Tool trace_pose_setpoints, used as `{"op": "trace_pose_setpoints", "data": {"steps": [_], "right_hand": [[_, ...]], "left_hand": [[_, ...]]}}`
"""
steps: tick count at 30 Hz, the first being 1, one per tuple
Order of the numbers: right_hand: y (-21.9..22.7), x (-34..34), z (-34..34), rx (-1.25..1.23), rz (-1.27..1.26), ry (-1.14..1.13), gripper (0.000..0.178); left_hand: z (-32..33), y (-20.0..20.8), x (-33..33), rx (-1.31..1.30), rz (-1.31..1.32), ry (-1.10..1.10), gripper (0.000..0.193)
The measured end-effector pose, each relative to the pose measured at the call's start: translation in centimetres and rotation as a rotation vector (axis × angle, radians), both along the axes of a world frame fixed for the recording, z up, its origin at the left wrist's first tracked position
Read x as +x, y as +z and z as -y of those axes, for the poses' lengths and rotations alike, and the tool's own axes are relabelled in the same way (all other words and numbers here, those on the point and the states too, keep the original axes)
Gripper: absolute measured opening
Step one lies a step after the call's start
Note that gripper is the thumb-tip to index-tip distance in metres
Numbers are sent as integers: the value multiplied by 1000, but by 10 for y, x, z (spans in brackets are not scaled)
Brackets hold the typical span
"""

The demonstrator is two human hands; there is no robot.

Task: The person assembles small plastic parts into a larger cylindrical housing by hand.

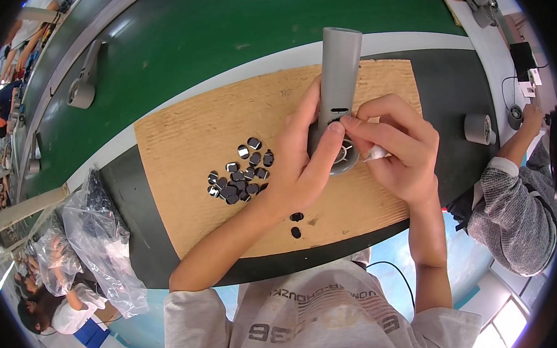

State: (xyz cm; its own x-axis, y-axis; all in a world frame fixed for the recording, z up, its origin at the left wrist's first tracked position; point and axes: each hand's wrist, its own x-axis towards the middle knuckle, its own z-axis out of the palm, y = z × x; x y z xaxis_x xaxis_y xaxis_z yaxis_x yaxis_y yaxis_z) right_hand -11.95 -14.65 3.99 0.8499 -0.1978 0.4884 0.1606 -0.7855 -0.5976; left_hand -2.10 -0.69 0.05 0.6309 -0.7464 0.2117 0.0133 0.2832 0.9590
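Note:
A grey plastic housing, a long tube with a round ringed end like a hair dryer body, stands tilted over the cardboard. My left hand is wrapped round its lower part, with the thumb near a small dark slot. My right hand is closed, its fingertips touching the housing beside that slot. Between its lower fingers sits a small white-tipped object, whose kind I cannot make out. Whatever the right fingertips press is mostly hidden. Left of my left hand lies a pile of small black oval pieces, some with shiny faces.
Under my hands is a cardboard sheet on a dark table. Two black pieces lie apart near its front edge. Beyond runs a green belt bearing another grey housing. A plastic bag hangs left; a co-worker's arm is right.

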Motion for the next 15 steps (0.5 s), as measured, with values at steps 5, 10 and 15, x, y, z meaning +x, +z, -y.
{"op": "trace_pose_setpoints", "data": {"steps": [5,10,15], "right_hand": [[6,-1,-3,280,-67,46,19],[21,-15,13,307,-268,64,18],[23,-12,17,178,-306,186,21]], "left_hand": [[0,0,-2,64,-64,19,57],[1,0,-5,101,40,43,62],[-5,1,-1,186,102,-11,66]]}}
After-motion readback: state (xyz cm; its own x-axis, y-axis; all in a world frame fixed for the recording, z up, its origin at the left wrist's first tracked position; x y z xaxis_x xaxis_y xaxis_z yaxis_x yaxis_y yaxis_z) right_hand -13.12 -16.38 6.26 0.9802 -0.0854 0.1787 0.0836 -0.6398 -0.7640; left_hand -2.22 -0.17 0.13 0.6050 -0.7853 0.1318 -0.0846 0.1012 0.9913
